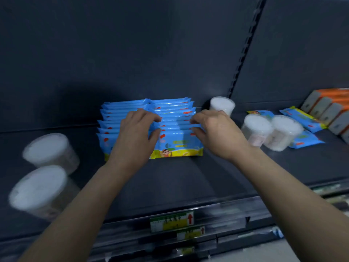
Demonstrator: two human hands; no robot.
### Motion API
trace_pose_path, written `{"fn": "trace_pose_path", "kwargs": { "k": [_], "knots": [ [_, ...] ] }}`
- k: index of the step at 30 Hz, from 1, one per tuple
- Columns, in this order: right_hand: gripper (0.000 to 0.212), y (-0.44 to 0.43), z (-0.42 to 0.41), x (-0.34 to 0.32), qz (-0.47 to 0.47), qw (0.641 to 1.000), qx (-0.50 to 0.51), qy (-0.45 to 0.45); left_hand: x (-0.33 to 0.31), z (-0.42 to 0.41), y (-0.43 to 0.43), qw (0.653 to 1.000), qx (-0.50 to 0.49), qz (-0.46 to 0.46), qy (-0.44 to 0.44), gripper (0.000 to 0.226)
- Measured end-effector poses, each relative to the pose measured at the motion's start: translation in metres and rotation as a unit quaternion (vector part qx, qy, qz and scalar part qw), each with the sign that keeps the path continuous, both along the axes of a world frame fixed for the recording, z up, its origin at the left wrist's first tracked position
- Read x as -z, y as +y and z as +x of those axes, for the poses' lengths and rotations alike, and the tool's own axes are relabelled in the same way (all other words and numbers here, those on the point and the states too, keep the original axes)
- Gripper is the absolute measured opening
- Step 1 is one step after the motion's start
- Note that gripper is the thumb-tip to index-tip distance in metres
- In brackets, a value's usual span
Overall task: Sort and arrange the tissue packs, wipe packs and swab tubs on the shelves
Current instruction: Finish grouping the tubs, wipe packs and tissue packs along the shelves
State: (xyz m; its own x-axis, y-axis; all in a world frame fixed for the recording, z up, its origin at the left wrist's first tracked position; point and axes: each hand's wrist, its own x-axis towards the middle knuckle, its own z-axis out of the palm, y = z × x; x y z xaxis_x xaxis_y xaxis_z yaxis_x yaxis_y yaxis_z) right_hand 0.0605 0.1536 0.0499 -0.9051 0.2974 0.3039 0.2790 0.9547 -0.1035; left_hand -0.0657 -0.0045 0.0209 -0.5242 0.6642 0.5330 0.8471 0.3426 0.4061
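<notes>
Here, two hands grip standing wipe packs mid-frame on a dark matte shelf (188, 176).
At lower left stand two blurred round clear plastic swab tubs (51, 150). In the centre, glossy blue-and-yellow film wipe packs (175, 142) stand on edge in two rows, long axes across the frame. The left hand (136, 133) and right hand (217, 133) pinch the right row's ends. Further right are more swab tubs (256, 129), flat loose wipe packs (302, 118) and orange-and-grey blocky tissue packs (324, 108).
</notes>
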Motion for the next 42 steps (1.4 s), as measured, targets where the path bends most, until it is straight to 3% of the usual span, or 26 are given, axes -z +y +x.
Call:
{"fn": "trace_pose_path", "kwargs": {
  "k": [13, 20, 24, 27, 31, 36, 42],
  "knots": [
    [0.027, 0.157, 0.143, -0.013, -0.031, 0.986, 0.155, 0.048, -0.023, 0.121, 0.177, 0.988, 0.150, 0.013, -0.025, 0.011],
    [0.034, 0.287, 0.215, -0.001, -0.092, 0.976, 0.196, 0.004, -0.013, 0.209, 0.303, 0.981, 0.186, -0.001, -0.061, 0.017],
    [0.039, 0.338, 0.230, 0.014, -0.144, 0.969, 0.198, -0.040, -0.002, 0.244, 0.351, 0.972, 0.195, -0.098, -0.081, 0.020],
    [0.044, 0.358, 0.231, 0.023, -0.155, 0.968, 0.182, -0.076, 0.009, 0.252, 0.375, 0.952, 0.167, -0.237, -0.094, 0.033],
    [0.053, 0.371, 0.223, 0.037, -0.177, 0.959, 0.164, -0.148, 0.024, 0.249, 0.394, 0.922, 0.122, -0.360, -0.071, 0.053],
    [0.057, 0.380, 0.204, 0.052, -0.184, 0.946, 0.168, -0.208, 0.036, 0.244, 0.397, 0.917, 0.127, -0.377, 0.005, 0.058],
    [0.057, 0.389, 0.191, 0.063, -0.159, 0.936, 0.195, -0.244, 0.037, 0.231, 0.384, 0.920, 0.149, -0.362, -0.004, 0.050]
  ]
}}
